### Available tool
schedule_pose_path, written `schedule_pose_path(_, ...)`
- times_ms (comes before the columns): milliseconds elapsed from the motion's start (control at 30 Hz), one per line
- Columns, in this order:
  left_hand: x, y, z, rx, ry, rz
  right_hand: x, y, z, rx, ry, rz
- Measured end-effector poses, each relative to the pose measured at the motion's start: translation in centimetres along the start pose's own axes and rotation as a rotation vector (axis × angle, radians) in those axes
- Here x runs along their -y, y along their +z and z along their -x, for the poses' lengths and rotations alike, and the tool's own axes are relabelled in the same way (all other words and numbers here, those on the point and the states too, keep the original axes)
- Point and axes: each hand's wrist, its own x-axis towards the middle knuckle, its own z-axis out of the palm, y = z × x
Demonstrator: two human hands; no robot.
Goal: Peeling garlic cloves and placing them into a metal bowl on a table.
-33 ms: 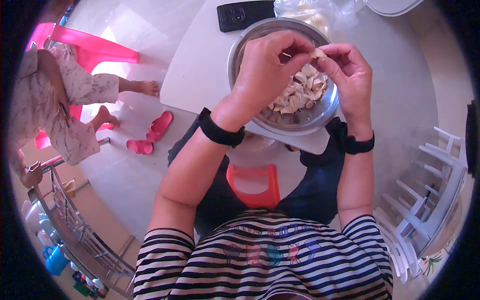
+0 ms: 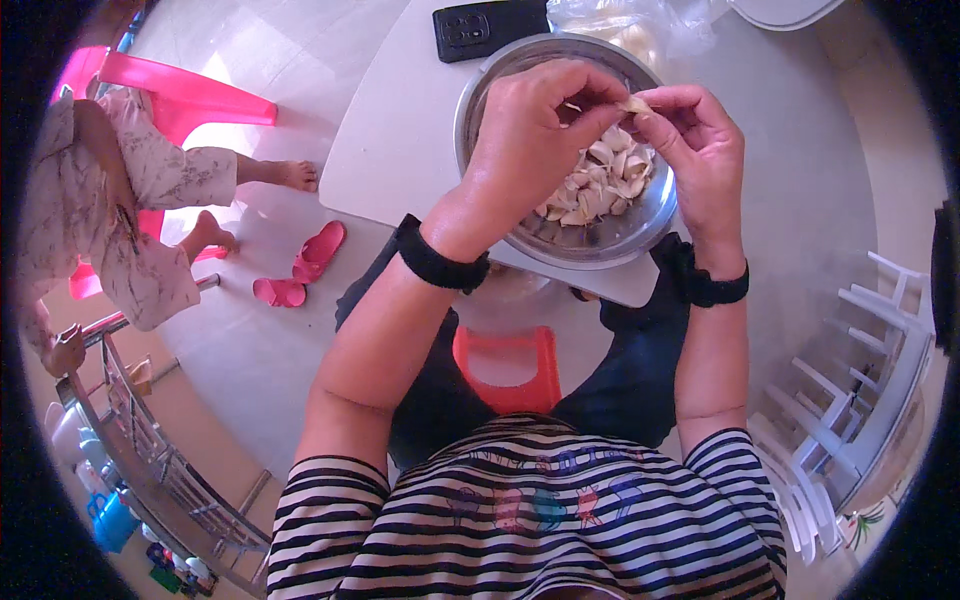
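Both my hands are raised over a shiny metal bowl [image 2: 600, 254] and meet above its far right part. A pile of pale garlic cloves [image 2: 600, 180] lies in it, many with papery skin. Between the pinched fingertips of my left hand [image 2: 535, 135] and my right hand [image 2: 702, 135] is one garlic clove [image 2: 634, 105]. Both sets of fingers are closed on it. A small pale fleck shows by my left hand's curled fingers; I cannot tell what it is. The left hand hides the bowl's left inside.
The bowl stands on a white table [image 2: 385, 150], with a black phone [image 2: 490, 30] and a clear plastic bag [image 2: 610, 22] behind it. Left are pink sandals [image 2: 318, 252] and a person seated on a pink chair [image 2: 190, 95]. A red stool [image 2: 510, 365] is beneath me; white slatted furniture [image 2: 850, 400] stands right.
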Motion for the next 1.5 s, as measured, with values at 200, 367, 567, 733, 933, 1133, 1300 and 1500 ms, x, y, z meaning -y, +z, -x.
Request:
schedule_pose_path(200, 0.5, 0.0, -0.1, -0.023, 0.118, -0.081, -0.3, 0.0, 0.1, 0.002, -0.028, -0.031)
schedule_pose_path(367, 0.3, -0.1, 0.0, -0.039, 0.076, -0.043, -0.5, 0.3, 0.1, -0.031, -0.106, 0.009)
schedule_pose_path(567, -0.6, 0.4, 0.2, -0.100, 0.003, 0.041, -1.0, 0.2, 0.0, -0.041, -0.161, 0.001)
schedule_pose_path(733, -0.1, 0.0, 0.1, -0.066, 0.096, -0.010, -0.7, 0.3, 0.1, -0.035, -0.179, 0.006)
schedule_pose_path(933, -0.3, 0.0, -0.1, -0.043, 0.104, -0.054, -0.5, 0.0, 0.1, -0.025, -0.144, -0.014)
schedule_pose_path(1133, -0.4, 0.6, 0.0, -0.066, -0.158, 0.332, -0.4, -0.1, 0.0, -0.009, -0.091, -0.120)
schedule_pose_path(1300, -0.7, -0.1, -0.2, 0.051, -0.336, 0.397, -0.4, -0.1, -0.1, 0.028, -0.098, -0.159)
schedule_pose_path(1500, 0.8, 0.0, 0.0, 0.121, -0.321, 0.236, -0.5, 0.1, -0.1, 0.044, -0.102, -0.102)
